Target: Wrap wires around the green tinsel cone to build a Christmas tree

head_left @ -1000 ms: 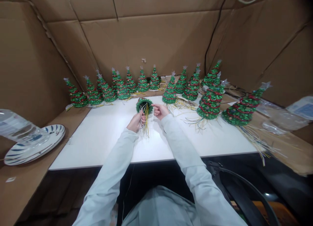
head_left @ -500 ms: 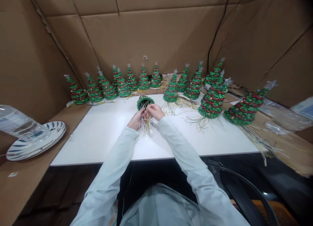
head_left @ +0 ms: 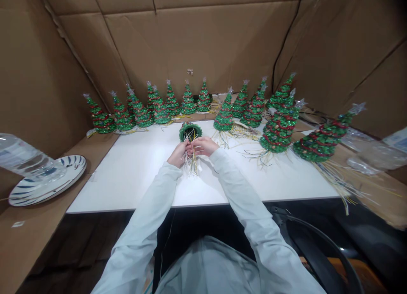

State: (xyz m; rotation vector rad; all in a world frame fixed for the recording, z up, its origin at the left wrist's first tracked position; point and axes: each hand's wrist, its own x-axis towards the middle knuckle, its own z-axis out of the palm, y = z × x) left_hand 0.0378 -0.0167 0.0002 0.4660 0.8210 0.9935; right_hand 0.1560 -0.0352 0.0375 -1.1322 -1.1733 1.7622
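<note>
The small green tinsel tree (head_left: 190,131) is held just above the middle of the white worktop (head_left: 133,175), tipped over so that its open round base faces the camera. A bundle of thin yellow and white strands (head_left: 191,163) comes out of that base and hangs down toward the worktop. The left hand (head_left: 178,154) is curled around the bundle just below the base. The right hand (head_left: 205,145) lies just beside it, fingers drawn together on the same strands, so that the two hands touch at the fingertips. Pale sleeves run from both hands back to the near edge.

Just right of the hands stands another little tree (head_left: 224,116) with loose strands spread at its foot. A row of trees (head_left: 171,103), each with a star on top, lines the far edge. To the right stand two larger trees (head_left: 280,124), the rightmost one (head_left: 321,137) leaning, its long strands trailing toward the near edge.

At the far left, on a brown cardboard ledge, a blue-striped plate (head_left: 76,167) carries a clear plastic bottle (head_left: 22,158) lying on its side. Clear plastic bags (head_left: 372,154) lie at the far right. Cardboard walls (head_left: 203,44) close in the whole space.
</note>
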